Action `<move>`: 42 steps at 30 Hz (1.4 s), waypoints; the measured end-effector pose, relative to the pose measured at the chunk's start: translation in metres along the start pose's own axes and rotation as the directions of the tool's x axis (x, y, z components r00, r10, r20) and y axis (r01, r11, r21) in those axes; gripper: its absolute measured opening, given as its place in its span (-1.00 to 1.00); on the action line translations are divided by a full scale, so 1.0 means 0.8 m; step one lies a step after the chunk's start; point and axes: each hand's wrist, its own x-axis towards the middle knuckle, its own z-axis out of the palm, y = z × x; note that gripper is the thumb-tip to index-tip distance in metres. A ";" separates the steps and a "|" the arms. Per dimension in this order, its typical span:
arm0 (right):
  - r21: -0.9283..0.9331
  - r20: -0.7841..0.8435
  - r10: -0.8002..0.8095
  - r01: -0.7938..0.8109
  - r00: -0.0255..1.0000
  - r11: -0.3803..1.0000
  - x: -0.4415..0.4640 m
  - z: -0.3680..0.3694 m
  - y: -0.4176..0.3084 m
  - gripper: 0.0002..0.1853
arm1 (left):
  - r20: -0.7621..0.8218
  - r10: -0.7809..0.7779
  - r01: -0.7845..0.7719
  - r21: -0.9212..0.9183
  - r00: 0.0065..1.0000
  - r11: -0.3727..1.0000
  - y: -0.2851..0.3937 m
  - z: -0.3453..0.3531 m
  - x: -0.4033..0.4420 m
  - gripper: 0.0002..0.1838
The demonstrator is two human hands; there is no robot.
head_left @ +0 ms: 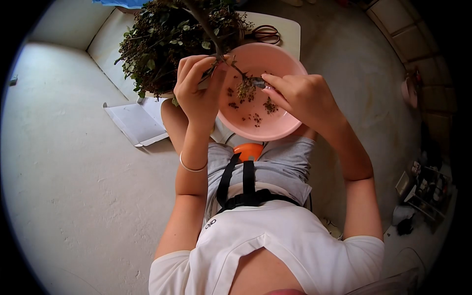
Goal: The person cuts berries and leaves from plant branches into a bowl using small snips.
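My left hand [199, 88] is closed on a brown branch [204, 24] that slants down over the pink basin [290, 125]. At the branch's lower end hangs a cluster of small berries [246, 91]. My right hand [305, 96] grips a small metal cutting tool [258, 83], its tip beside the cluster's stem; the handles are mostly hidden by the fingers. Several small berry sprigs [270, 105] lie in the basin. The basin rests near my knees, in front of my lap.
A large leafy heap of berry branches [164, 44] covers much of a pale table [290, 29]. Dark-red-handled scissors [266, 34] lie behind the basin. An opened white carton [137, 120] is at the left, an orange object [248, 151] between my legs, and a rack [427, 191] far right.
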 end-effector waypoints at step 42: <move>0.059 -0.074 0.148 -0.143 0.986 0.988 -0.026 0.079 0.032 -0.77 | -0.067 -0.023 0.028 0.074 0.997 0.997 -0.057 0.029 -0.018 -0.85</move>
